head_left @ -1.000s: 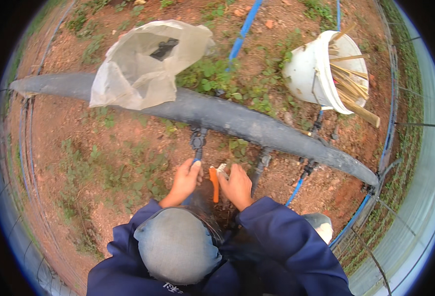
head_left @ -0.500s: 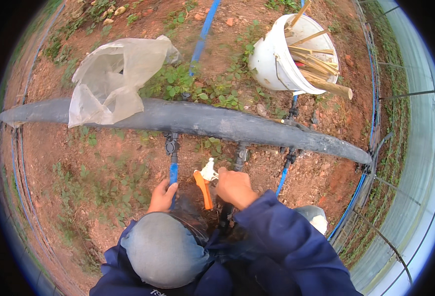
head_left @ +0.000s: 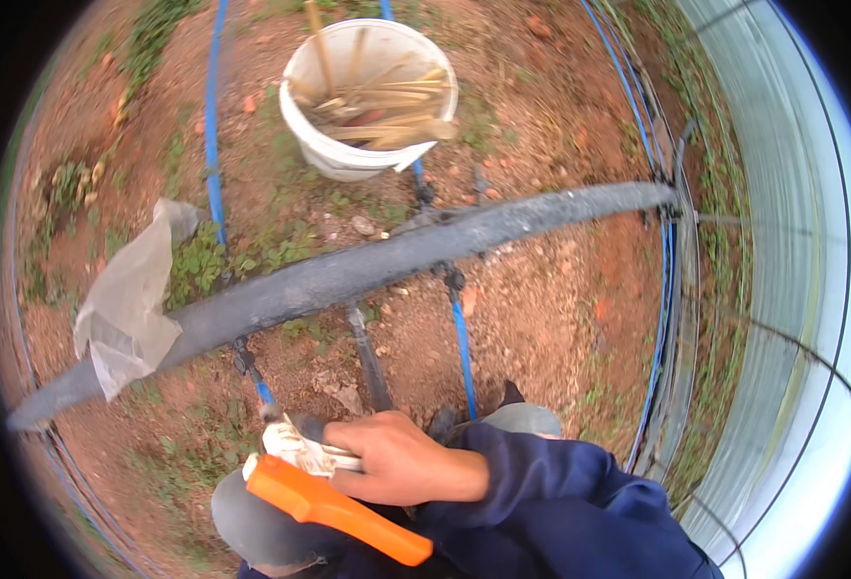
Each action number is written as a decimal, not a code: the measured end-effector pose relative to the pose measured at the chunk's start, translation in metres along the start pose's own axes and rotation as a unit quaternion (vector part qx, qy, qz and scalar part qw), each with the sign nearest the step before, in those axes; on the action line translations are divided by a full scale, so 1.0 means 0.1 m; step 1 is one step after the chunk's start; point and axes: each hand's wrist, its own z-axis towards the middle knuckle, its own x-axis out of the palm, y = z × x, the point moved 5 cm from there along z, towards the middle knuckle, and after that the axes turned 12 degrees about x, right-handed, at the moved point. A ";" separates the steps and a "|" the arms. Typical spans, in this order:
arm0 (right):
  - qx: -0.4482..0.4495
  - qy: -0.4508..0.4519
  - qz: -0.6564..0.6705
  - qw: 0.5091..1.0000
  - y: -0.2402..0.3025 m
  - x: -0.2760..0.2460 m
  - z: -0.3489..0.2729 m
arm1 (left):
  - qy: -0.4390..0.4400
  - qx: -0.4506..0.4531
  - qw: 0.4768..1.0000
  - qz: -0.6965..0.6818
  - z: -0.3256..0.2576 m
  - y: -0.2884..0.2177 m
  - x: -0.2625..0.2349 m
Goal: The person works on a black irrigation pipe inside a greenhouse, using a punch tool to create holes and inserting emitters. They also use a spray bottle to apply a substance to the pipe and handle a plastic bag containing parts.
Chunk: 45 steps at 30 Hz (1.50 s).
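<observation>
At seven o'clock, the tool (head_left: pixel 300 492), its handle (head_left: pixel 353 519) plain orange, is gripped in your right hand (head_left: pixel 396 458); your left hand's state I can't tell. The pipe (head_left: pixel 348 280) runs from eight to two.

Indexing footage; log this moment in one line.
right hand: grips orange-handled tool; left hand: out of view; white bucket: beyond black pipe

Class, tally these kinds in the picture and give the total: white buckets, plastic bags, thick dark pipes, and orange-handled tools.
White bucket: 1
Plastic bag: 1
Thick dark pipe: 1
Orange-handled tool: 1
Total: 4
</observation>
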 end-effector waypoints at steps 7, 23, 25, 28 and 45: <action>0.034 -0.195 -0.018 0.980 0.02 -0.06 -0.42 | 0.032 -0.109 0.983 0.144 -1.82 -0.42 -1.18; 0.316 -0.342 0.197 0.863 -0.55 -0.47 -3.46 | -0.074 -0.057 0.977 0.193 -3.75 -2.69 -1.87; 0.350 -0.329 0.187 0.857 -0.63 -0.83 -3.55 | -0.070 -0.023 0.978 0.197 -3.73 -2.69 -1.72; 0.198 -0.415 0.294 0.838 -0.52 -1.37 -3.46 | -0.051 -0.084 0.984 0.147 -3.68 -2.67 -1.55; 0.322 -0.336 0.176 0.867 1.04 -3.00 -0.86 | -0.052 -0.211 0.975 -0.053 -3.01 -2.50 -0.14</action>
